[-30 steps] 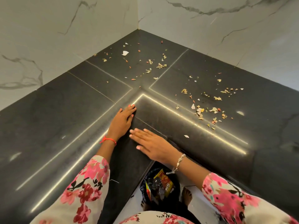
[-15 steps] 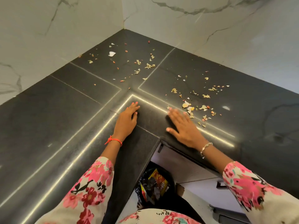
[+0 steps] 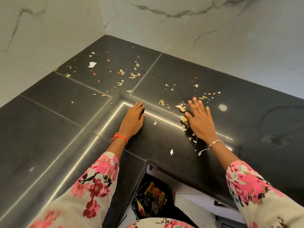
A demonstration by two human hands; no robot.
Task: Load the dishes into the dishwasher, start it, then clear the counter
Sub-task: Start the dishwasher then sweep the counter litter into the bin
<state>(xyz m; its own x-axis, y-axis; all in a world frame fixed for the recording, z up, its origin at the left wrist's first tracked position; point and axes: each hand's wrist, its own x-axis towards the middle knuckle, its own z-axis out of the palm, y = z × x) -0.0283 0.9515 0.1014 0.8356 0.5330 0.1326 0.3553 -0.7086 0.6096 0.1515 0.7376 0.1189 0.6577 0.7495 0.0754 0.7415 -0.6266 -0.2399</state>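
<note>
The right hand [image 3: 201,124] has moved out from beside the left hand [image 3: 133,120] and now lies flat among the scraps [image 3: 181,109] on the right arm of the counter [image 3: 49,129], its fingers [image 3: 195,102] straight and spread, holding nothing. The left hand has stayed at the inner corner of the counter edge, fingers close together and bent slightly down onto the stone, gripping nothing. This looks like the counter-clearing part of the task: the right hand seems set to rake the scraps toward the edge, and an open bin [image 3: 152,199] with wrappers in a black bag stands on the floor below the corner, between the two arms. A few bits already lie loose near the edge by the right wrist. More scraps [image 3: 134,75] are scattered toward the far corner, well apart from both hands, so much sweeping remains. The counter is dark polished stone in an L, with pale seams and bright streaks of reflected light; grey-veined marble walls [image 3: 213,30] rise behind it. No dishes or dishwasher are in view.
</note>
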